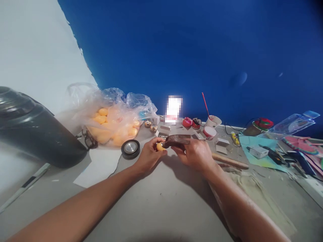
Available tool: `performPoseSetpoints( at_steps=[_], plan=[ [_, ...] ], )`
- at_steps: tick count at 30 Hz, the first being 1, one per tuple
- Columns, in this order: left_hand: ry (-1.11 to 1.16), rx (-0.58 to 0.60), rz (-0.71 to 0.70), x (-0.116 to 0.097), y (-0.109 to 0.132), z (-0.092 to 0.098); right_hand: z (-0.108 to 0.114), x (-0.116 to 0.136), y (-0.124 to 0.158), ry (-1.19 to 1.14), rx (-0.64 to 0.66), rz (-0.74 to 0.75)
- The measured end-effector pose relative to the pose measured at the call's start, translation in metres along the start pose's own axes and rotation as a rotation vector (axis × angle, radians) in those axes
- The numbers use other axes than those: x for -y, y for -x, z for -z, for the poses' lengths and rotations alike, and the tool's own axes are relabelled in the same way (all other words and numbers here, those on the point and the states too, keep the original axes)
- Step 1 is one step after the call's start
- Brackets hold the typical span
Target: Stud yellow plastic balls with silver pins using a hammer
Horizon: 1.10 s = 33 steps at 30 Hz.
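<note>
My left hand (pixel 149 155) pinches a small yellow-orange ball (pixel 159 147) between its fingertips over the grey table. Wrapped around a hammer close to its head is my right hand (pixel 198 155). The dark, worn hammer (pixel 176 139) points left, its end right up against the ball. Whether metal and ball touch cannot be made out. Its wooden handle (pixel 230 160) sticks out to the right of my right hand. Just behind my hands lie small open boxes (pixel 165 128), partly hidden. Left of my left hand sits a round black lid (pixel 130 148) with a silver centre.
A clear bag of yellow-orange balls (pixel 113 126) stands back left, beside a large dark bottle (pixel 37 131). Behind are shiny gold balls (pixel 153 128), a glowing screen (pixel 173 109) and a white cup (pixel 214 121) with a red stick. A pale cloth (pixel 254 188) lies right.
</note>
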<state>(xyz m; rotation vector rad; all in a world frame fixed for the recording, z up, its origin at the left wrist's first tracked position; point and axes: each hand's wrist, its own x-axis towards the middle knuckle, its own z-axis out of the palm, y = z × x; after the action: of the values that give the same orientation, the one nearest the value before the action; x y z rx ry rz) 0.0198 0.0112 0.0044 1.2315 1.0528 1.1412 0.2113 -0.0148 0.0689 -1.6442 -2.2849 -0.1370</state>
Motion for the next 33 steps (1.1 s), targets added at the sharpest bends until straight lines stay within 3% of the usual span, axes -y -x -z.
performPoseSetpoints(
  at_steps=[4, 9, 12, 17, 22, 26, 30, 33],
  plan=[
    [-0.101, 0.02, 0.004, 0.002, 0.0, 0.001, 0.002, 0.001, 0.001, -0.012, -0.075, -0.018],
    [-0.166, 0.052, -0.061, 0.003, 0.001, 0.003, 0.006, 0.004, 0.0, -0.053, 0.045, 0.007],
    [-0.225, 0.039, -0.062, 0.002, 0.002, 0.003, 0.008, 0.005, 0.0, -0.063, -0.047, 0.004],
    [-0.159, 0.104, -0.09, 0.004, 0.002, 0.003, 0.009, 0.006, 0.0, -0.038, 0.06, -0.008],
    [-0.211, 0.064, -0.068, 0.009, -0.001, 0.005, 0.012, 0.007, 0.001, -0.055, -0.009, -0.016],
    [-0.14, 0.109, -0.067, 0.01, -0.001, 0.006, 0.012, 0.006, 0.0, -0.03, 0.096, -0.04],
    [-0.198, 0.087, -0.081, 0.009, 0.0, 0.006, 0.013, 0.005, 0.0, -0.054, 0.034, -0.046],
    [-0.17, 0.097, -0.074, 0.005, 0.001, 0.004, 0.012, 0.005, 0.0, -0.053, 0.088, -0.051]
  ],
)
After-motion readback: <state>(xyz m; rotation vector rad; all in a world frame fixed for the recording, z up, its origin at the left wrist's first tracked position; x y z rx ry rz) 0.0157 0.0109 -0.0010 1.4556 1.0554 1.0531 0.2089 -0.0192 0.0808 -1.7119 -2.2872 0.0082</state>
